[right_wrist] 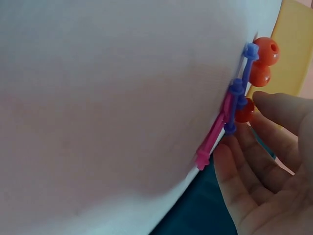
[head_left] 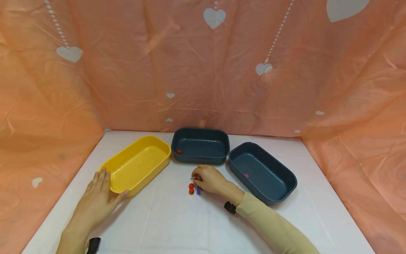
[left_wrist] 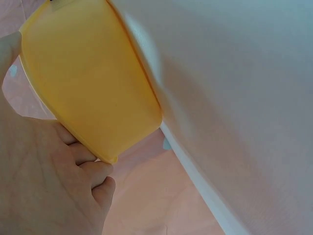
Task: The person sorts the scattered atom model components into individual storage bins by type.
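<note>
My left hand rests at the near end of a yellow tray, fingers laid straight over its rim and thumb spread along the near side. In the left wrist view the fingertips pass out of sight behind the rim. My right hand reaches down at a small group of pieces on the table, its thumb and fingers apart around a red bead. Beside that bead lie two more red beads, purple bar pieces with knobbed ends and a pink bar piece.
A dark tray with a red bead inside stands at the back. Another dark tray sits angled at the right, holding a small pink piece. White cloth covers the table; orange curtains hang around it.
</note>
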A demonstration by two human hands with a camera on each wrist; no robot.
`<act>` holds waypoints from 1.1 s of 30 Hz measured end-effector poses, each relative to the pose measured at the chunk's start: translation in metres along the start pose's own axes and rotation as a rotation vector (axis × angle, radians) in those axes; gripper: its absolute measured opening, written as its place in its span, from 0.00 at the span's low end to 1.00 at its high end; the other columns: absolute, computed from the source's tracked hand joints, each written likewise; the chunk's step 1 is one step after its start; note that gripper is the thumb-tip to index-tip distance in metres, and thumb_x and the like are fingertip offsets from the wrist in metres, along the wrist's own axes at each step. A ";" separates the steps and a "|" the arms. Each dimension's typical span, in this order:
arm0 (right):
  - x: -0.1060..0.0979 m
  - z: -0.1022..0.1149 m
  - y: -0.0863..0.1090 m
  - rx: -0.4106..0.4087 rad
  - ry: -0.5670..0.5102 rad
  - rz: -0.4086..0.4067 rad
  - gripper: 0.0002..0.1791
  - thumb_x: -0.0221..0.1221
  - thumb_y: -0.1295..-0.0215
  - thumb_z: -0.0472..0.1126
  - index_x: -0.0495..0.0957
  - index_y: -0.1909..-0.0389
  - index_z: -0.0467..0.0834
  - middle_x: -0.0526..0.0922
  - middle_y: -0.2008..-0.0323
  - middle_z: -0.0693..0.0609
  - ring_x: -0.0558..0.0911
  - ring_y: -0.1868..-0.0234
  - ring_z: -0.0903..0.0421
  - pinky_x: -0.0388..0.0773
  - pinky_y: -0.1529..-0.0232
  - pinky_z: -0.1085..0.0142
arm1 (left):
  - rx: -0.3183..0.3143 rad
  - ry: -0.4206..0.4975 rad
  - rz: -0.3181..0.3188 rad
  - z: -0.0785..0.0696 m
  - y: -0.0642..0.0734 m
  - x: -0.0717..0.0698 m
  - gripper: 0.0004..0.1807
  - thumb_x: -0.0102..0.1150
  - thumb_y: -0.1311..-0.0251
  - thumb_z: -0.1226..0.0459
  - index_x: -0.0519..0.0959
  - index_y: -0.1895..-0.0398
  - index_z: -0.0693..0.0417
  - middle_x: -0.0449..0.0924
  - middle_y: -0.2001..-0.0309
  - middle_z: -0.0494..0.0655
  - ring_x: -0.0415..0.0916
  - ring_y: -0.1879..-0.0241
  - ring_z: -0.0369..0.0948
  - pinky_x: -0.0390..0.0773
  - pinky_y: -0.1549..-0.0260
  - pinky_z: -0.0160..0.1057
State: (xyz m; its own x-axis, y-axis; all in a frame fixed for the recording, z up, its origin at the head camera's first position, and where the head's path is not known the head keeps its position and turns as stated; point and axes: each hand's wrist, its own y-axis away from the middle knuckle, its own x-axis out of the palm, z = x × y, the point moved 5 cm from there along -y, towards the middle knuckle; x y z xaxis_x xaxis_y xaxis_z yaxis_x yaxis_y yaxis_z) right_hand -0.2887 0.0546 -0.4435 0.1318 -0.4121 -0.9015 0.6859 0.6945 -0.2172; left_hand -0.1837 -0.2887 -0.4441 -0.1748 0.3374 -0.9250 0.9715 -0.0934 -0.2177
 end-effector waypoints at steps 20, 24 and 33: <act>0.001 0.000 0.001 0.002 0.003 -0.006 0.03 0.69 0.33 0.37 0.88 0.62 0.43 0.85 0.64 0.53 0.82 0.63 0.56 0.83 0.55 0.67 | -0.003 0.005 0.014 -0.001 0.001 -0.001 0.58 0.57 0.29 0.40 0.46 0.24 0.84 0.39 0.22 0.81 0.39 0.22 0.73 0.37 0.22 0.66; -0.002 0.003 0.002 -0.011 -0.013 -0.036 0.03 0.69 0.33 0.37 0.88 0.61 0.42 0.85 0.64 0.52 0.81 0.63 0.56 0.83 0.57 0.67 | 0.001 0.005 0.005 -0.001 0.002 -0.001 0.58 0.57 0.29 0.40 0.46 0.25 0.84 0.40 0.22 0.81 0.39 0.22 0.73 0.37 0.22 0.65; -0.015 0.008 -0.002 -0.044 -0.036 -0.140 0.04 0.67 0.34 0.32 0.87 0.59 0.39 0.85 0.62 0.50 0.82 0.65 0.58 0.82 0.61 0.70 | -0.002 0.009 -0.005 -0.001 0.002 -0.001 0.58 0.57 0.29 0.40 0.47 0.25 0.84 0.40 0.22 0.80 0.39 0.22 0.72 0.34 0.21 0.62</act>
State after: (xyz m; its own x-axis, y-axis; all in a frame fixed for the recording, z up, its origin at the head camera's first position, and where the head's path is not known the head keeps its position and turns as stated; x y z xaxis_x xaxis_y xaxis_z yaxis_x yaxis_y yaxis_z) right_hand -0.2862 0.0550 -0.4264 0.0634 -0.5275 -0.8472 0.6673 0.6536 -0.3571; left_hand -0.1817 -0.2884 -0.4429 -0.1779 0.3464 -0.9211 0.9710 -0.0901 -0.2215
